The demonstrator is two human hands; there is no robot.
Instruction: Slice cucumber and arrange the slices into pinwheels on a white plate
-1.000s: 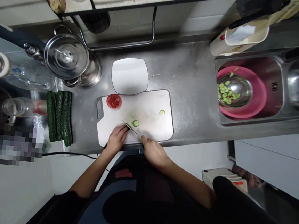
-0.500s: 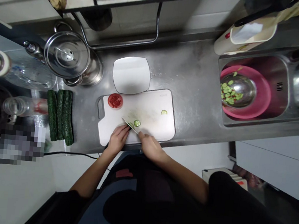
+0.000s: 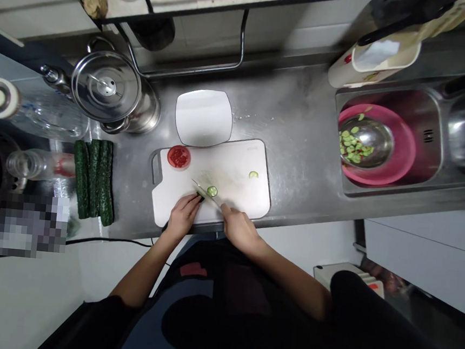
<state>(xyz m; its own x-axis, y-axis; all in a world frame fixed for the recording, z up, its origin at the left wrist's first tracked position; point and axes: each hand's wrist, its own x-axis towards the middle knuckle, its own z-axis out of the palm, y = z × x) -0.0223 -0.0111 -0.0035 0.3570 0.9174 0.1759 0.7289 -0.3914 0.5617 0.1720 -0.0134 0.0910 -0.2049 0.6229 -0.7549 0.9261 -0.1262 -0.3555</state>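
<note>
On the white cutting board [image 3: 237,164], my left hand [image 3: 183,213] has its fingers closed on a short dark-green piece of cucumber [image 3: 200,197], mostly hidden under the fingertips. My right hand [image 3: 239,226] grips the handle of a knife [image 3: 210,196], whose blade points up and left, close beside the cucumber piece. A round cucumber slice [image 3: 212,191] lies flat just beyond the blade. Farther right on the board is a pale half slice [image 3: 253,175]. A small red dish [image 3: 179,157] with chopped red bits sits at the board's upper left.
Behind the board is a white square plate [image 3: 204,117]. Three whole cucumbers [image 3: 93,181] lie to the left, below a lidded steel pot [image 3: 147,104]. At right, the sink [image 3: 434,121] holds a pink basin [image 3: 407,152] and a metal bowl of green slices [image 3: 384,139].
My right hand has shifted slightly right, drawing the knife away from the cucumber piece. My left hand stays nearly in place. The view has moved a little.
</note>
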